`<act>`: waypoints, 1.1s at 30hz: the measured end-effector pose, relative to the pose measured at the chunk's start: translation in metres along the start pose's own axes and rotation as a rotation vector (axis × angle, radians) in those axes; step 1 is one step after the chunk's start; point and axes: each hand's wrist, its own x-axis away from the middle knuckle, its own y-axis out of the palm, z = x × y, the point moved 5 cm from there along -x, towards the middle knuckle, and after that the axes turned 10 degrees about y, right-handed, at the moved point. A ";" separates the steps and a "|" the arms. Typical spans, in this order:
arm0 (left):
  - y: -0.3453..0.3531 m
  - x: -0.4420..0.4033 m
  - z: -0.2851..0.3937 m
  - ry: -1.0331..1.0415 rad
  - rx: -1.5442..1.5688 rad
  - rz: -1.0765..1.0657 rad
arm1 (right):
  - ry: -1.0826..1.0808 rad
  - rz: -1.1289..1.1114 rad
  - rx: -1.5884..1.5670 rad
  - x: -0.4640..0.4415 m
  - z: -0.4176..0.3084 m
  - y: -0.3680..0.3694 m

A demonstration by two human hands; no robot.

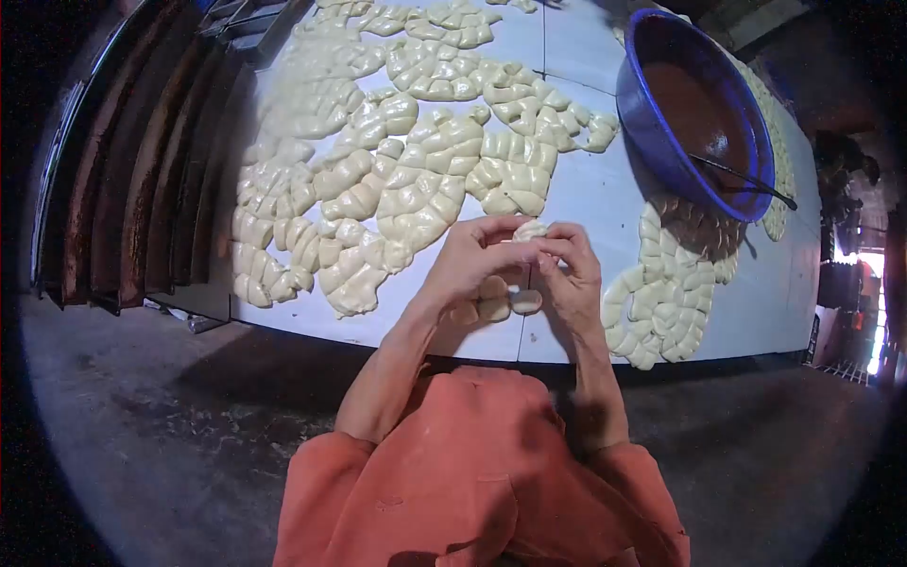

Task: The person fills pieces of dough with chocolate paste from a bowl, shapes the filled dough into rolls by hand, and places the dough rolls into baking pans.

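Observation:
A small pale dough piece (531, 230) is pinched between the fingertips of both hands, just above the table's near side. My left hand (472, 257) is closed on it from the left, thumb reaching across. From the right, the thumb and fingers of my right hand (573, 272) are closed on the same piece. Below them a few dough lumps (493, 300) lie close together, partly hidden by my left wrist. Glossy pale dough pieces (430, 184), packed edge to edge, spread over the table beyond my left hand. Another packed patch of dough (661, 298) lies right of my right hand.
A blue basin (635, 123) with brown contents stands at the table's back right, a dark-handled utensil (746, 178) resting in it. Dark, rusty trays (142, 161) stand on edge left of the white table (586, 194). Concrete floor (217, 406) lies in front.

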 end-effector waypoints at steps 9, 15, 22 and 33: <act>0.007 0.011 -0.006 0.121 -0.312 -0.048 | -0.130 0.537 0.103 0.009 0.000 0.021; 0.012 0.022 -0.011 0.126 -0.368 -0.100 | 0.098 0.330 0.191 0.013 0.012 0.004; 0.002 0.026 -0.013 0.089 -0.595 -0.106 | -0.087 0.021 0.345 0.032 -0.024 -0.007; -0.002 0.058 -0.021 0.540 -1.376 -0.299 | 0.059 -0.316 0.575 0.030 -0.005 -0.002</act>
